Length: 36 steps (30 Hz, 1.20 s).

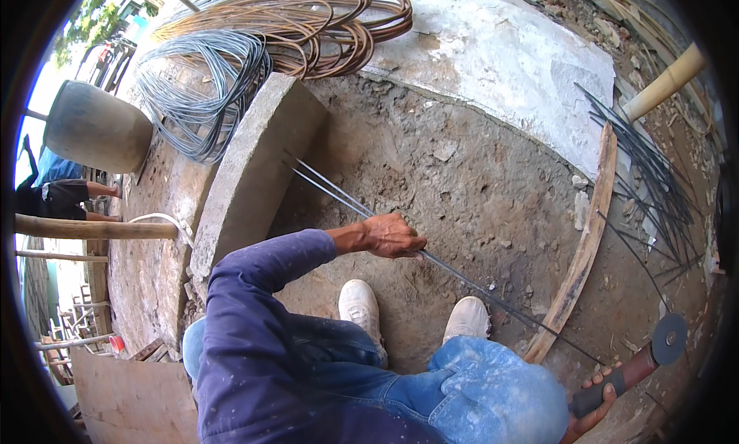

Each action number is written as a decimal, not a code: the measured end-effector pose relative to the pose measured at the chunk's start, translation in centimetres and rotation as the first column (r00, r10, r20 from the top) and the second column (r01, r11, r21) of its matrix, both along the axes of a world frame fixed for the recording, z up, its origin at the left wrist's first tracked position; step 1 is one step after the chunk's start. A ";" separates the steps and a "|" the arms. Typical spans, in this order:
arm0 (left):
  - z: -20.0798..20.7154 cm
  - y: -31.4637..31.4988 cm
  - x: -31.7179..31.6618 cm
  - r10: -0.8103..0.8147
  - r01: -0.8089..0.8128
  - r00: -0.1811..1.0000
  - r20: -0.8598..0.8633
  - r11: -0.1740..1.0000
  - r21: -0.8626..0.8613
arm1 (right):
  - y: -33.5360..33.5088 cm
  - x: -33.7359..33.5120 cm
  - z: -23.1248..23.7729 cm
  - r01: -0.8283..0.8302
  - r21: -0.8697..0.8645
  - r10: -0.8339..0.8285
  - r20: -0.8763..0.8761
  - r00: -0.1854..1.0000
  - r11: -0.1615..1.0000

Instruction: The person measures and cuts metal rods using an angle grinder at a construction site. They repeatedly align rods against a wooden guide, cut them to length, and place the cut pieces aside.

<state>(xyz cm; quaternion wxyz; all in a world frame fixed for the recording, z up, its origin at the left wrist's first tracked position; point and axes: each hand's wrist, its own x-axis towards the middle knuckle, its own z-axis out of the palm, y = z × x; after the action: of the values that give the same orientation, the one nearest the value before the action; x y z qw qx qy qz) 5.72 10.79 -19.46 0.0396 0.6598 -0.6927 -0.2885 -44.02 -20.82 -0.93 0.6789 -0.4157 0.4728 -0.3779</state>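
Note:
My left hand is closed around a few thin metal rods, which slant across the ground in front of my shoes. Their far ends reach the concrete block at the left, and their other ends cross a curved wooden strip at the right. At the lower right, my right hand grips an angle grinder by its dark body. The grinder's round disc points away from me, beyond the rods' near ends. Whether the disc is spinning I cannot tell.
Loose dark rods lie in a heap at the right, beside a bamboo pole. Coils of grey wire and rusty rod rest at the far left. A barrel and another person are further left.

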 end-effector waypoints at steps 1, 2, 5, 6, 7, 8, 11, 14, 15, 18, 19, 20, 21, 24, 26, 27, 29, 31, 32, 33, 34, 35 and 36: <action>-0.3 0.2 -0.2 0.004 -0.004 1.000 0.014 0.999 -0.035 | 0.0 0.1 -0.1 0.004 -0.002 -0.004 -0.009 1.000 1.000; -0.5 0.4 -0.5 0.009 -0.007 1.000 0.027 0.997 -0.071 | 0.1 0.2 -0.1 0.009 -0.004 -0.009 -0.018 1.000 1.000; -0.7 0.6 -0.5 0.016 -0.012 0.999 0.043 0.996 -0.092 | 0.1 0.5 -0.3 0.017 0.001 -0.017 -0.034 0.999 1.000; -0.6 0.5 -0.4 0.021 -0.019 0.999 0.035 0.998 -0.058 | 0.0 0.7 -0.2 -0.020 0.009 0.020 -0.018 1.000 1.000; -0.5 0.4 -0.2 0.019 -0.018 1.000 0.016 0.997 -0.075 | -0.1 0.9 -0.2 -0.057 0.015 0.057 -0.001 0.998 0.998; -0.4 0.3 0.0 0.016 -0.017 1.000 -0.013 0.998 -0.067 | -0.2 1.0 -0.2 -0.093 0.021 0.093 0.017 0.996 0.995; 0.1 -0.4 0.4 0.009 -0.008 0.998 -0.058 1.000 0.010 | -0.3 1.5 -0.2 -0.076 0.037 0.076 0.011 0.997 0.996; 0.5 -0.9 0.8 0.009 -0.004 0.996 -0.093 0.999 0.054 | -0.3 1.8 -0.2 -0.082 0.039 0.082 0.007 0.997 0.996; 0.6 -1.0 1.0 0.006 0.001 0.993 -0.116 0.998 0.060 | -0.2 1.9 -0.2 -0.086 0.033 0.086 0.000 0.996 0.996; 0.7 -0.7 2.0 -0.013 0.015 0.996 -0.092 1.000 0.023 | 0.1 2.0 0.0 -0.083 0.017 0.084 -0.036 0.996 0.996; 0.6 -0.6 2.3 -0.022 0.022 0.994 -0.107 1.000 -0.003 | 0.3 2.0 0.0 -0.072 0.013 0.073 -0.057 0.996 0.997; 0.6 -0.5 2.6 -0.027 0.028 0.995 -0.096 1.000 0.005 | 0.3 2.0 0.1 -0.060 0.008 0.060 -0.076 0.995 0.998; 0.5 -0.3 2.8 -0.033 0.034 0.996 -0.085 0.999 0.015 | 0.4 2.0 0.1 -0.056 0.015 0.057 -0.076 0.995 0.998; 0.3 0.0 2.9 -0.028 0.022 0.993 -0.112 0.998 -0.058 | 0.4 2.0 0.2 -0.077 0.058 0.080 -0.051 0.996 0.995; 0.4 0.2 2.8 0.017 -0.020 0.998 -0.063 0.999 -0.042 | 0.5 2.0 0.4 -0.095 0.109 0.096 -0.004 0.995 0.989; 0.3 0.1 2.6 0.017 -0.019 0.998 -0.060 0.999 -0.040 | 0.7 2.1 0.3 -0.100 0.044 0.101 -0.017 0.995 0.994; 0.3 -0.1 2.7 0.003 -0.001 1.000 -0.016 0.996 0.090 | 1.3 2.3 0.6 -0.075 0.052 0.077 -0.024 0.997 0.996; 0.6 -0.3 2.9 0.007 -0.006 1.000 -0.015 0.997 0.073 | 1.7 2.4 1.0 -0.068 0.017 0.070 -0.088 0.994 0.998; 0.9 -0.4 3.0 0.019 -0.017 1.000 -0.017 0.995 0.103 | 1.8 2.3 1.1 -0.052 0.019 0.053 -0.115 0.992 0.998; 1.3 -0.6 3.0 -0.008 0.009 1.000 -0.030 0.999 0.043 | 2.0 2.3 1.3 -0.039 0.024 0.041 -0.114 0.993 0.999; 1.7 -0.9 3.0 -0.016 0.016 1.000 -0.008 0.999 0.028 | 2.1 2.3 1.5 -0.018 0.006 0.018 -0.144 0.989 1.000; 2.1 -1.2 2.9 -0.013 0.012 1.000 -0.018 0.999 -0.046 | 2.2 2.3 1.5 -0.004 -0.006 0.003 -0.149 0.989 1.000; 2.6 -1.4 2.9 0.002 -0.003 1.000 -0.005 0.997 -0.074 | 2.1 2.4 1.5 0.000 -0.009 -0.001 -0.151 0.988 1.000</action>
<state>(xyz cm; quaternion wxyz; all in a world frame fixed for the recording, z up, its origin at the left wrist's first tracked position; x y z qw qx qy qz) 8.61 9.40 -16.82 0.0660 0.6580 -0.7019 -0.2645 -41.65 -18.73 0.59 0.6392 -0.4459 0.5214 -0.3475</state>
